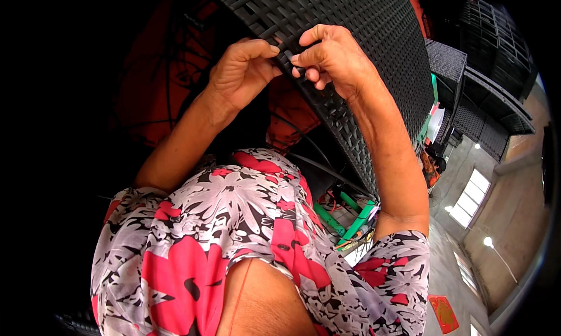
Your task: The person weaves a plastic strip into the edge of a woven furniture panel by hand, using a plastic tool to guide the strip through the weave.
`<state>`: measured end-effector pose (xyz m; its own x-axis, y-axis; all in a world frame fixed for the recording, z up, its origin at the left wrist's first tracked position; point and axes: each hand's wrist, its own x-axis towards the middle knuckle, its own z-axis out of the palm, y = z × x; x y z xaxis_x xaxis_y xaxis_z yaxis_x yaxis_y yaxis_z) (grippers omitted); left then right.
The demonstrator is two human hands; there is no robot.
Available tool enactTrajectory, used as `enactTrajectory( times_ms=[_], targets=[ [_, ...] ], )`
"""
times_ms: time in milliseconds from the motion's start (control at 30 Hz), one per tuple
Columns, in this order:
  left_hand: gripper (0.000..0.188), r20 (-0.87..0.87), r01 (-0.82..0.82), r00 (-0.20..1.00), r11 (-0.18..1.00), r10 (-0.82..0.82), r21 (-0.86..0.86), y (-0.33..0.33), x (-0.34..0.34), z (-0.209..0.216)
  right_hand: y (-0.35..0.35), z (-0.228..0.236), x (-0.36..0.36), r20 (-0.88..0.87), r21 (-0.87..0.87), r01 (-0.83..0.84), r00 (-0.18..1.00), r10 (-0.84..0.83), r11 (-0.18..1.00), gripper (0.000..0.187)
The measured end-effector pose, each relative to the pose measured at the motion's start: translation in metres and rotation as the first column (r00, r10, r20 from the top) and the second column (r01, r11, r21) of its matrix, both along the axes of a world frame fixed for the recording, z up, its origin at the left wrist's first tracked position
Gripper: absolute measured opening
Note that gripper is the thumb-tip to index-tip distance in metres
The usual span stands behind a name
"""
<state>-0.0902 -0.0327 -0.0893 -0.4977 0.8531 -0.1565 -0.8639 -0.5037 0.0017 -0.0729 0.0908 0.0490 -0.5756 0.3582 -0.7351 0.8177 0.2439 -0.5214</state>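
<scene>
A large black woven wicker panel (345,20) rises in front of me, its edge slanting from upper left to lower right. At that edge my left hand (239,73) is closed, the thumb on the front and the fingertips partly hidden behind the weave. Just to its right, my right hand (336,55) is bent over the same edge. Its thumb and fingers pinch a short end of dark flat strip (288,55). Both hands are close together, with a small gap between them. How the strip passes through the weave is hard to make out.
Dark red-orange bundles (155,85) with loose black strands lie in shadow at left. Green bars (353,222) show below the panel. More black woven furniture (479,123) stands at right, near a grey wall with a bright window (470,198).
</scene>
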Motion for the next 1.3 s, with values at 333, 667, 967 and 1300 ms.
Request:
enactTrajectory(
  times_ms=[333,667,967,1300],
  targets=[
    [0.01,-0.001,-0.015,1.0,0.996,0.015,0.083,0.001,0.002,-0.003,-0.02,-0.007,0.006,-0.203,0.19,0.082,0.978,-0.042,0.978,0.025],
    [0.008,0.052,-0.024,0.998,0.999,0.022,0.035,-0.002,0.006,-0.002,-0.02,-0.019,0.02,-0.405,0.447,-0.014,0.888,0.216,0.894,0.023],
    [0.007,0.094,-0.005,0.996,0.998,-0.001,0.067,0.0,0.008,-0.007,-0.019,-0.023,0.041,-0.389,0.596,-0.06,0.851,0.353,0.801,0.019],
    [0.01,0.196,0.0,0.98,0.989,-0.029,0.148,0.003,0.009,-0.009,-0.02,-0.021,0.031,-0.351,0.619,-0.085,0.859,0.372,0.781,0.012]
  ],
)
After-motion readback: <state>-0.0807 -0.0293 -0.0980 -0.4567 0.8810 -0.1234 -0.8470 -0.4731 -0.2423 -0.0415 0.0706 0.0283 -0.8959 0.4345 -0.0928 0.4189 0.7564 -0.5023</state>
